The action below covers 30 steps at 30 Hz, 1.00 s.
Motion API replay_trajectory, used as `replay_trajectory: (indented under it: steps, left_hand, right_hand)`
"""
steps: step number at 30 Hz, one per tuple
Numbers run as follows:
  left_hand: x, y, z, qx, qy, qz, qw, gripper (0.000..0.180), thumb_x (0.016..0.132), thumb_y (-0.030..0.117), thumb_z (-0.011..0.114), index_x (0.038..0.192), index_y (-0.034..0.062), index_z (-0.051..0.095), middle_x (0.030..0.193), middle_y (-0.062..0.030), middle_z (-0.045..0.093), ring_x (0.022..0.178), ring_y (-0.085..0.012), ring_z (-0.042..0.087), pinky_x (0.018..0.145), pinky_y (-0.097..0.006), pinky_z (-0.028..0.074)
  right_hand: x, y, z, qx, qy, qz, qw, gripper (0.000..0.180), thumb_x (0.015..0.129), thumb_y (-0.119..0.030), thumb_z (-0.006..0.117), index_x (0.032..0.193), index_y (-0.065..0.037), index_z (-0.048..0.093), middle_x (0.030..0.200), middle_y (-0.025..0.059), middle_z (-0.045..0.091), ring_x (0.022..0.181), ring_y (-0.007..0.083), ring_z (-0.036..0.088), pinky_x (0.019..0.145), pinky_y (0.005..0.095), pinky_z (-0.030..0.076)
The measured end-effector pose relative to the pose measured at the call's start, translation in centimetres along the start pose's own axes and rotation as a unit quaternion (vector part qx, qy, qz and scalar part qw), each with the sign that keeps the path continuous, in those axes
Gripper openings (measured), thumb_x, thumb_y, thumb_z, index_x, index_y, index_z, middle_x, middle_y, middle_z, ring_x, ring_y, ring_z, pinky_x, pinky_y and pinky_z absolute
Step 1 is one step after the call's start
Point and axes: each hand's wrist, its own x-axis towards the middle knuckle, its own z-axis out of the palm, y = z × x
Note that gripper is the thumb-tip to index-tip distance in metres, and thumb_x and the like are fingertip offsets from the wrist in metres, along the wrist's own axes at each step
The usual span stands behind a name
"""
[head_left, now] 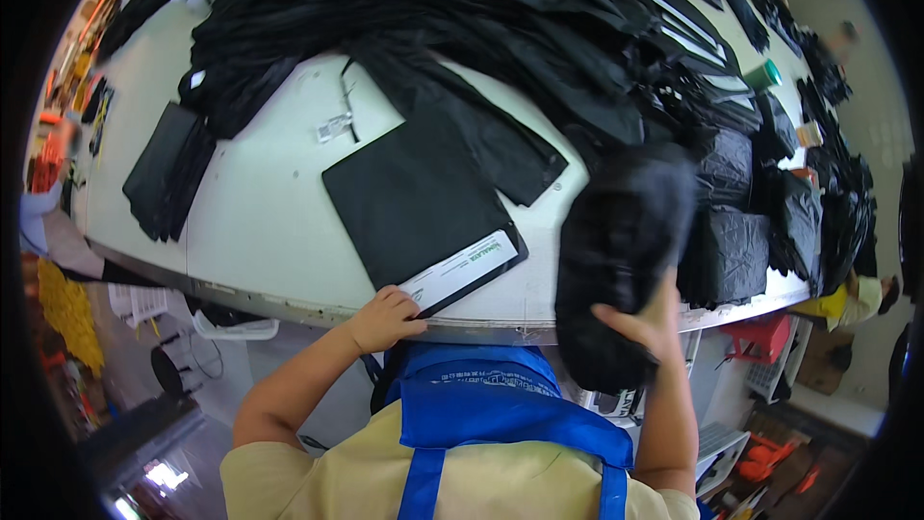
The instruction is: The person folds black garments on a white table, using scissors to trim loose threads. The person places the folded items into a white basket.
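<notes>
Between right thumb and fingers: a black bundle (621,241), long and rounded, its upper end blurred, standing over the table edge.
Right hand (650,323): clamped on the bundle's lower part, thumb across the near face; the other fingers are mostly hidden behind it.
Left hand (387,321): fingers close together at the near corner of the black flat piece; whether they pinch it or only press, I cannot tell.
Just beyond the left fingers: the black flat piece (409,193), lying at a slant, with a white strip (462,268) along its near edge.
Slip risk: the bundle could slide or sag toward the floor, I judge, as the grip is low and much of it rises above the thumb.
Shift risk: the flat piece might skew if the left fingers drag its corner.
Right of the right fingers: stacked black packets (736,241); a knock from the bundle could topple them.
Far beyond both hands: a black heap (433,0) across the white table (255,202).
</notes>
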Motion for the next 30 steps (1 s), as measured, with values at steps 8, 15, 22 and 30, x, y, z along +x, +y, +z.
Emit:
replay_trajectory:
  steps: [8,15,22,30]
  left_hand:
    - [1.7,-0.6,1.8,0.061,0.139,-0.363,0.919,0.037,0.07,0.014,0.067,0.104,0.0035,0.062,0.108,-0.0124,0.057,0.103,-0.0327,0.051,0.087,-0.042,0.043]
    - [-1.0,-3.6,-1.6,-0.012,0.104,-0.241,0.965,0.026,0.074,0.003,0.058,0.099,0.0024,0.066,0.105,-0.0123,0.057,0.096,-0.0321,0.054,0.08,-0.037,0.049]
    - [1.9,-1.1,-2.8,-0.002,0.305,-0.329,0.894,0.023,0.083,0.001,0.057,0.105,-0.0023,0.063,0.109,-0.0165,0.058,0.098,-0.0339,0.058,0.083,-0.04,0.049]
    - [2.7,-0.1,-5.2,-0.022,0.22,-0.309,0.925,0.039,0.082,-0.001,0.056,0.118,0.0132,0.063,0.096,-0.0115,0.052,0.086,-0.0302,0.056,0.075,-0.038,0.05]
  right_hand:
    - [1.2,-2.9,15.2,-0.258,-0.191,-0.026,0.947,0.073,0.056,-0.032,0.083,0.107,0.007,0.046,0.104,0.0245,0.057,0.097,0.0391,0.06,0.083,0.0417,0.052]
    - [0.4,-2.9,14.5,-0.338,-0.299,-0.272,0.85,0.07,0.058,-0.025,0.08,0.116,0.002,0.052,0.101,0.018,0.055,0.094,0.0343,0.058,0.081,0.039,0.051]
    - [1.1,-4.7,14.6,-0.393,-0.361,-0.393,0.749,0.085,0.059,-0.022,0.08,0.134,-0.005,0.045,0.097,0.0125,0.056,0.089,0.0285,0.058,0.078,0.0358,0.05]
    - [0.7,-5.0,14.5,-0.39,-0.37,-0.321,0.78,0.083,0.06,-0.026,0.08,0.132,-0.002,0.045,0.1,0.0171,0.057,0.091,0.0321,0.059,0.078,0.0378,0.052]
